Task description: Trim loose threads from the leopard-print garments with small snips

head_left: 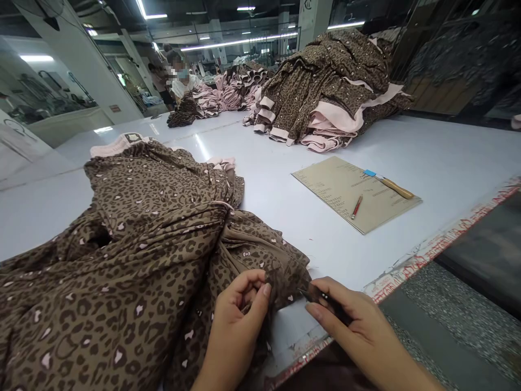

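My left hand pinches the edge of a brown leopard-print garment near the table's front edge. Just to its right, my right hand is closed around a small dark tool, whose pointed tip faces the cloth between my hands. The tool looks like thread snips, partly hidden by my fingers. The garment lies bunched over the left half of the table, with a pale pink band at its far end.
On the white table, a printed card bears a red pen and a wooden-handled tool. Behind stand a large leopard-print garment pile and a pink pile. A masked person is at the far side.
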Demonstrator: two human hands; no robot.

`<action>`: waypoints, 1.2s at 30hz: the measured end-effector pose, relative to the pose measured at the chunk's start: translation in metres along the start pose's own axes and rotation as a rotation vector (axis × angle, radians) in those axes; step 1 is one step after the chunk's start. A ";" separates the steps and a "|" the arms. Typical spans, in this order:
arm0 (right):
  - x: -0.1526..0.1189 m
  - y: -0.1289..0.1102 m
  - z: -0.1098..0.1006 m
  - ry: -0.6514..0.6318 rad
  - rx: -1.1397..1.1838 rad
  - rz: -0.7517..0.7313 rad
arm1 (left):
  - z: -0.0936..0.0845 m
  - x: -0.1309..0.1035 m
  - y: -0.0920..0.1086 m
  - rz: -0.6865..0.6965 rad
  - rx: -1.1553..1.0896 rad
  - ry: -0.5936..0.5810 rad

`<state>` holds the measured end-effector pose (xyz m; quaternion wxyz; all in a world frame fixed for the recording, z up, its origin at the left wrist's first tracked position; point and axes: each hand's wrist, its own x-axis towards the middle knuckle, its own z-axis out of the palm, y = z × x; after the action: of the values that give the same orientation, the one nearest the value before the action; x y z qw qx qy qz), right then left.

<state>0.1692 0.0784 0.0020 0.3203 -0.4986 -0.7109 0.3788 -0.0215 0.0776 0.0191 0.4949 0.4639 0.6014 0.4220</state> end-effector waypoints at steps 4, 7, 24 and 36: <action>0.006 -0.010 0.008 0.049 -0.116 -0.180 | -0.003 0.001 0.001 -0.066 -0.078 0.005; 0.013 -0.014 0.012 0.118 -0.206 -0.311 | -0.003 -0.001 0.002 -0.033 -0.049 0.001; 0.009 0.005 -0.014 0.272 -0.143 -0.037 | -0.008 -0.006 0.010 0.714 0.383 -0.027; 0.002 0.008 -0.011 0.201 0.028 0.050 | 0.040 0.010 -0.033 0.927 1.062 0.211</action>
<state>0.1811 0.0842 0.0010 0.3873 -0.5470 -0.6571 0.3448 0.0127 0.0827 -0.0208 -0.0892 0.8072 0.5112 0.2814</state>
